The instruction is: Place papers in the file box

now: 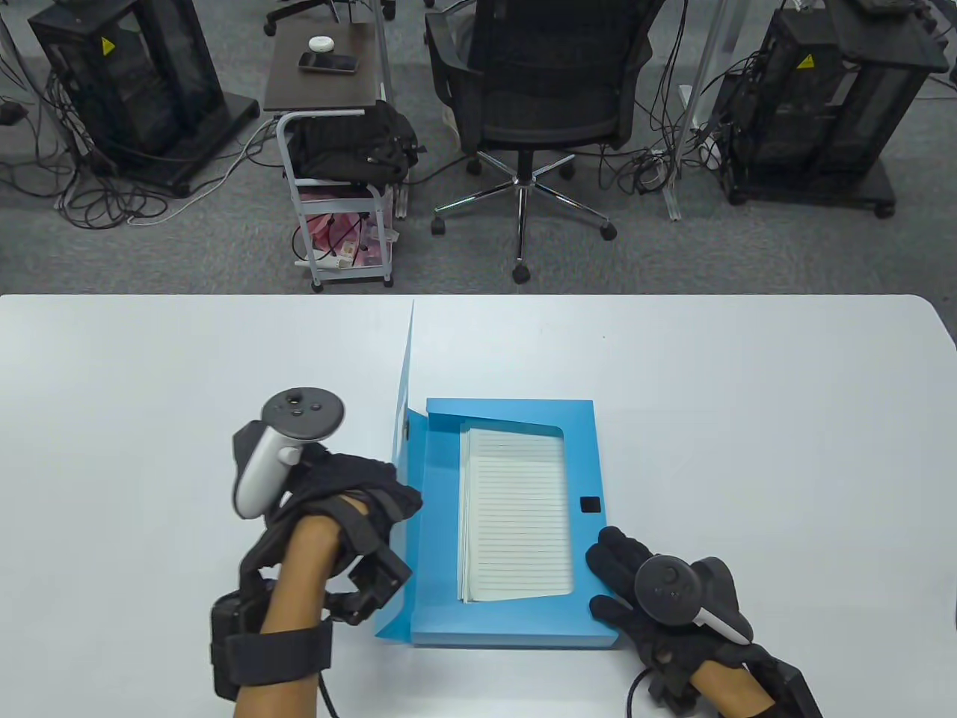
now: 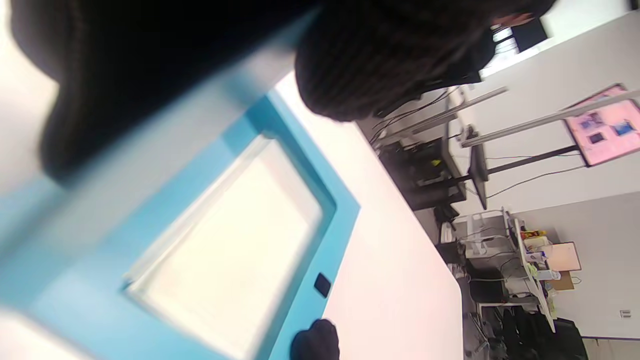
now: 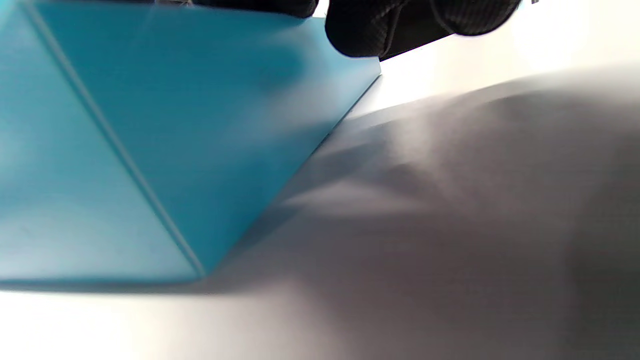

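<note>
Gripping the upright lid [image 1: 405, 389], the left hand [image 1: 351, 493] holds it; right hand [image 1: 635, 583] fingers rest flat on the box [image 1: 516, 636] beside the papers [image 1: 516, 516].

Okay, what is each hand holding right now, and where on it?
The left hand grips the blue cardboard file box's raised lid at its edge. The right hand rests on the box's near right corner; whether it grips cannot be told.

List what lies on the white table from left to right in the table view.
Gloved left hand → upright blue lid flap → stack of lined white papers inside the open blue file box → small black square clasp → gloved right hand.
</note>
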Demonstrator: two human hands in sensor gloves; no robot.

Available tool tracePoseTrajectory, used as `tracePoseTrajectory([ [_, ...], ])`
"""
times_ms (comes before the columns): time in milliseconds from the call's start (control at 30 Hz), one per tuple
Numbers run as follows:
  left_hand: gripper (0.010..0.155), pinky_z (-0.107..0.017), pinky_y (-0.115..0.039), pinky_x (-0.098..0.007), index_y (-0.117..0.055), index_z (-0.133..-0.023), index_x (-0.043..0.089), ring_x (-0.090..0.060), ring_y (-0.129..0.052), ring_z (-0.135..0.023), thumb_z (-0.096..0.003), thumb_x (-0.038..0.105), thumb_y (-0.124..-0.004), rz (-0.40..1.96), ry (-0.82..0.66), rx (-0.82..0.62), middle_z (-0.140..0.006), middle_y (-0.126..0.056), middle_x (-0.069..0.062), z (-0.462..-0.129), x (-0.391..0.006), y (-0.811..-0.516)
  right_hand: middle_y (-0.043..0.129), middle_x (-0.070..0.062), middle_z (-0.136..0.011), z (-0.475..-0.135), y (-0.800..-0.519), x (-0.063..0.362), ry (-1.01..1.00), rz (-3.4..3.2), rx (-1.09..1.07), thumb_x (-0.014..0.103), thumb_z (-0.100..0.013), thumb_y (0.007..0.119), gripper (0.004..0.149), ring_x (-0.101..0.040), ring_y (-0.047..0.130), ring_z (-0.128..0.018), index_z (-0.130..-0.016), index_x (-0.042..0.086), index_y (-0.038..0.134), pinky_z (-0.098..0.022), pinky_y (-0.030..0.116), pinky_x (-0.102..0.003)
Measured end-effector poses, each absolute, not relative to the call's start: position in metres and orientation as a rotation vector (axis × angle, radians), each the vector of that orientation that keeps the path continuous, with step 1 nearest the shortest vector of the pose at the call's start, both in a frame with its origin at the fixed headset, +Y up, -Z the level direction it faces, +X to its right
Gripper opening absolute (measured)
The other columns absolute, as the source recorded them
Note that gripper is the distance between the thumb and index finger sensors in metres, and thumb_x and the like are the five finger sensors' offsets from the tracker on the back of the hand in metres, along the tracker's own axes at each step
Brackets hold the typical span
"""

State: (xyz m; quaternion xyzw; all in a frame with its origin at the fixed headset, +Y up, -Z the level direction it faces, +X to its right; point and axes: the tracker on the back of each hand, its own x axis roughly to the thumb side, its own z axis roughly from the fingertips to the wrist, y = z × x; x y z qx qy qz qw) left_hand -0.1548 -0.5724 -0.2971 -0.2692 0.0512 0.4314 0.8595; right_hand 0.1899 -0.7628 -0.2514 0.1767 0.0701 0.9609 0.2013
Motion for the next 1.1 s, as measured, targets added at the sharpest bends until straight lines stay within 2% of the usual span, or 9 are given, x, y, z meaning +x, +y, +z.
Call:
tracePoseTrajectory([
  [200,0.062,-0.043,-0.085,-0.051,-0.075,-0.08,-0.012,-0.039,-0.113,-0.029,-0.0407,0.036,-0.083,0.859,-0.039,-0.51,-0.054,-0.098,-0.032,-0.3,-0.068,-0.599,0.039,0.003,-0.106,-0.252,-0.762,0.19,0.192,2.691,0.491,0.055,-0.038,0.063,0.063,-0.03,0.058,-0.1,-0.094,0.03,0.049,-0.067,0.056,-0.064],
  [333,0.062,-0.042,-0.085,-0.051,-0.076,-0.079,-0.012,-0.039,-0.113,-0.027,-0.0401,0.035,-0.084,0.806,-0.029,-0.552,-0.052,-0.098,-0.033,-0.309,-0.026,-0.631,0.042,0.005,-0.105,-0.254,-0.761,0.19,0.158,2.692,0.459,0.052,-0.04,0.062,0.057,-0.029,0.064,-0.097,-0.092,0.032,0.052,-0.066,0.058,-0.064],
  [400,0.062,-0.04,-0.087,-0.049,-0.077,-0.077,-0.013,-0.037,-0.114,-0.024,-0.0397,0.036,-0.085,0.748,-0.053,-0.558,-0.049,-0.098,-0.034,-0.314,-0.015,-0.645,0.046,0.006,-0.104,-0.255,-0.759,0.188,0.128,2.729,0.464,0.047,-0.042,0.061,0.051,-0.027,0.068,-0.096,-0.091,0.033,0.055,-0.066,0.06,-0.063],
  [567,0.061,-0.04,-0.087,-0.049,-0.077,-0.076,-0.013,-0.038,-0.114,-0.023,-0.0393,0.035,-0.086,0.727,-0.053,-0.603,-0.048,-0.098,-0.035,-0.319,0.002,-0.679,0.045,0.006,-0.105,-0.257,-0.761,0.189,0.153,2.713,0.46,0.046,-0.042,0.06,0.051,-0.026,0.069,-0.096,-0.091,0.033,0.054,-0.067,0.06,-0.062],
  [833,0.063,-0.035,-0.09,-0.047,-0.08,-0.071,-0.015,-0.035,-0.116,-0.014,-0.0385,0.038,-0.088,0.561,-0.013,-0.585,-0.04,-0.098,-0.035,-0.322,0.03,-0.694,0.044,0.004,-0.106,-0.257,-0.759,0.193,0.174,2.68,0.479,0.044,-0.043,0.06,0.052,-0.027,0.073,-0.094,-0.093,0.031,0.052,-0.067,0.057,-0.066],
  [967,0.064,-0.033,-0.09,-0.047,-0.081,-0.07,-0.015,-0.035,-0.116,-0.011,-0.0379,0.04,-0.088,0.41,0.013,-0.528,-0.037,-0.099,-0.035,-0.319,0.049,-0.693,0.06,-0.004,-0.104,-0.261,-0.743,0.217,0.026,2.648,0.38,0.041,-0.044,0.06,0.047,-0.03,0.074,-0.091,-0.088,0.024,0.062,-0.066,0.055,-0.067],
  [1033,0.065,-0.033,-0.09,-0.047,-0.082,-0.071,-0.014,-0.035,-0.115,-0.011,-0.0379,0.042,-0.088,0.327,0.027,-0.522,-0.037,-0.099,-0.035,-0.318,0.06,-0.695,0.06,-0.006,-0.103,-0.264,-0.735,0.234,-0.11,2.688,0.262,0.04,-0.044,0.06,0.047,-0.032,0.071,-0.092,-0.087,0.022,0.063,-0.067,0.051,-0.068],
  [1100,0.066,-0.032,-0.091,-0.046,-0.083,-0.07,-0.011,-0.034,-0.115,-0.008,-0.037,0.045,-0.089,0.241,0.033,-0.506,-0.035,-0.099,-0.035,-0.319,0.071,-0.701,0.057,-0.007,-0.104,-0.266,-0.734,0.248,-0.157,2.74,0.165,0.041,-0.044,0.059,0.049,-0.033,0.067,-0.093,-0.089,0.022,0.06,-0.067,0.049,-0.068],
])
